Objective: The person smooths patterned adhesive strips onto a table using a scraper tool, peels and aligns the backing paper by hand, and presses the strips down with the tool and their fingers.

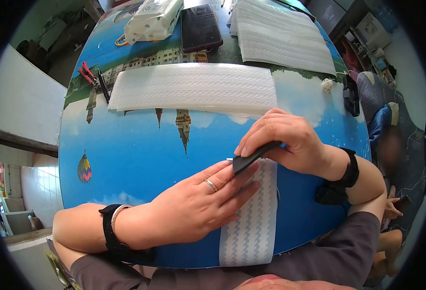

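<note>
A white strip with rows of grey wavy marks point(251, 222) lies lengthwise on the blue printed table point(140, 145), close to the person's body. My left hand point(198, 203), with a ring on one finger, rests flat over the strip's upper left part, fingers stretched out. Pinched in my right hand point(285, 137) is a curved black tool point(251, 158), its lower end touching or just above my left fingertips at the strip's top edge. Part of the tool is hidden by my right fingers. Beyond my hands lies a stack of white patterned sheets point(193, 87).
Further back are a pack of wipes point(154, 20), a dark phone point(201, 28) and another sheet stack point(283, 38). Red-handled pliers point(86, 74) lie at the left, a black strap point(351, 95) at the right edge. Another person's hand point(392, 208) shows at the far right.
</note>
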`<state>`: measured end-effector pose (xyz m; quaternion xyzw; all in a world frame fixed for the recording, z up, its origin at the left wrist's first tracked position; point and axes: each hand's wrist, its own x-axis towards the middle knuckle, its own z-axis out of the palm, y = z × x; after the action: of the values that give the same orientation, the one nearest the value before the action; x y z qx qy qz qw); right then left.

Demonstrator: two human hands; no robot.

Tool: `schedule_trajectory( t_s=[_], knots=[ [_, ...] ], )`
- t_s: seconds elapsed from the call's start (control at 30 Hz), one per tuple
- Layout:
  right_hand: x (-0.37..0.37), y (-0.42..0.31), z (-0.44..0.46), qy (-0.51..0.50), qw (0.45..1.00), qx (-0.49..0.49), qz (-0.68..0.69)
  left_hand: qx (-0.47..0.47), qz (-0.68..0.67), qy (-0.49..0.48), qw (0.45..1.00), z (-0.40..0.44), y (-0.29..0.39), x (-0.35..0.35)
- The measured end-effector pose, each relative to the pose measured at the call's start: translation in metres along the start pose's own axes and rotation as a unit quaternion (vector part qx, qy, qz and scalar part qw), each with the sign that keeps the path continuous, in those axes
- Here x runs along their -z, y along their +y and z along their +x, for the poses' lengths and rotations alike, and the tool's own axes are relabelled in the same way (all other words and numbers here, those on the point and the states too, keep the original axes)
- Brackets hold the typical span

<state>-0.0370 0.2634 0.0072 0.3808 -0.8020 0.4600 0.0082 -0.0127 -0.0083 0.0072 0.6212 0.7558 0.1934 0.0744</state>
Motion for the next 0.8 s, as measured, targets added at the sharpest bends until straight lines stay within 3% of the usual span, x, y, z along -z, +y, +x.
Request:
schedule_trajectory(
  t_s=[0.13, 0.23, 0.43, 0.53, 0.63, 0.8],
  knots=[
    [-0.004, 0.007, -0.004, 0.105, 0.967, -0.105, 0.208, 0.001, 0.011, -0.008, 1.0, 0.001, 0.001, 0.001],
    [0.002, 0.005, -0.005, 0.047, 0.982, -0.107, 0.152, 0.002, 0.015, -0.01, 1.0, 0.001, 0.001, 0.001],
    [0.001, 0.001, -0.005, 0.029, 0.989, -0.101, 0.101, 0.004, 0.01, -0.009, 1.0, 0.0, 0.0, 0.001],
    [0.008, -0.002, -0.001, -0.033, 0.999, 0.005, -0.034, 0.003, 0.008, -0.008, 1.0, 0.0, 0.0, 0.0],
    [0.009, -0.001, 0.0, -0.047, 0.996, 0.05, -0.061, 0.005, 0.002, -0.005, 1.0, 0.0, 0.0, 0.0],
    [0.002, 0.003, -0.007, 0.047, 0.992, -0.048, 0.106, 0.002, 0.013, -0.011, 1.0, 0.001, 0.0, 0.001]
  ],
)
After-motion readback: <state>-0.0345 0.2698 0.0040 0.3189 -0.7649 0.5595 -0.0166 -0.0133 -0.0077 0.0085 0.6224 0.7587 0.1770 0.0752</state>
